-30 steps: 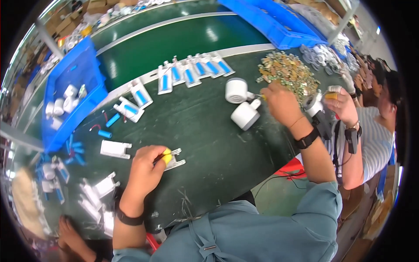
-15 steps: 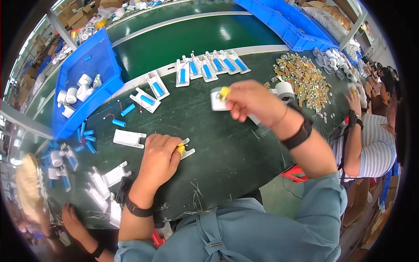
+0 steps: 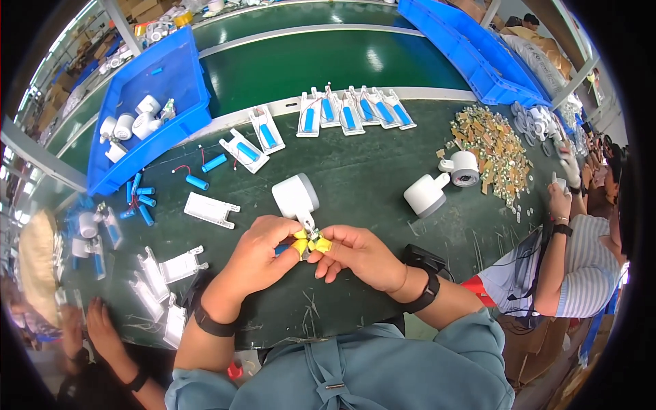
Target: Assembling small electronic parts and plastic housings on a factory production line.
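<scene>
A white round lamp head [image 3: 294, 195] with a grey rim lies on the green table, its narrow neck pointing at me. At that neck my left hand [image 3: 258, 256] and my right hand [image 3: 362, 254] meet, both closed, with yellow wraps on their fingertips. My left hand grips a white plastic housing, mostly hidden under the fingers; a bit of blue shows beside them. With thumb and fingers, my right hand pinches the lamp head's neck where it meets the housing. The joint itself is partly covered by fingertips.
White housings with blue batteries [image 3: 347, 115] line the far edge. Loose blue batteries [image 3: 197, 182] and empty white housings [image 3: 210, 209] lie left. Two lamp heads [image 3: 425, 196] and a heap of small boards [image 3: 488, 147] are right. A blue bin [image 3: 198, 113] stands far left; co-workers sit both sides.
My right hand has brought the lamp head in from the right and down to my left hand. The housing, formerly held against the table, is now at the lamp head's neck.
</scene>
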A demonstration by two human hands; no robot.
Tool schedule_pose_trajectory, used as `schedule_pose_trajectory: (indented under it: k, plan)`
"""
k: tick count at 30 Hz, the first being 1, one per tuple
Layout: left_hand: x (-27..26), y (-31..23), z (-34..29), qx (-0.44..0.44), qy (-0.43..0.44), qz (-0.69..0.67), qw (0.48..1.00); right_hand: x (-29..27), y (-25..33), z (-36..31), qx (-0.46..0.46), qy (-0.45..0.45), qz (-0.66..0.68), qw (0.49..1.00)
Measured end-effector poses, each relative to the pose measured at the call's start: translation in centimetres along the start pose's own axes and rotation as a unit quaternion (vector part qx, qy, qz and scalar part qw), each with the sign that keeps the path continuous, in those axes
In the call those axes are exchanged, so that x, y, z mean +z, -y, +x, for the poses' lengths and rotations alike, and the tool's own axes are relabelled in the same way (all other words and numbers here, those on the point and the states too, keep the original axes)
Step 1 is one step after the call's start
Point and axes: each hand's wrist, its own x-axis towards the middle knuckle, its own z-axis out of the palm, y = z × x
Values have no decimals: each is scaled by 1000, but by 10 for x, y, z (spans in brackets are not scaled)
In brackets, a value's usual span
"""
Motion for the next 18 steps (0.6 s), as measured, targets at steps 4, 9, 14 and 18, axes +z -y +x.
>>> schedule_pose_trajectory:
  k: [4,9,14,18]
  plan:
    - [1,-7,6,12,10,95,995,1,4,-2,-22,-35,-6,999]
    - [2,-15,9,34,-20,178,983,-5,2,-2,-38,-43,-69,996]
    - [0,-10,3,-101,8,-95,990,-2,5,-2,-46,-37,-47,997]
    - [3,-5,1,-133,29,-217,967,-2,3,-3,-50,-49,-53,996]
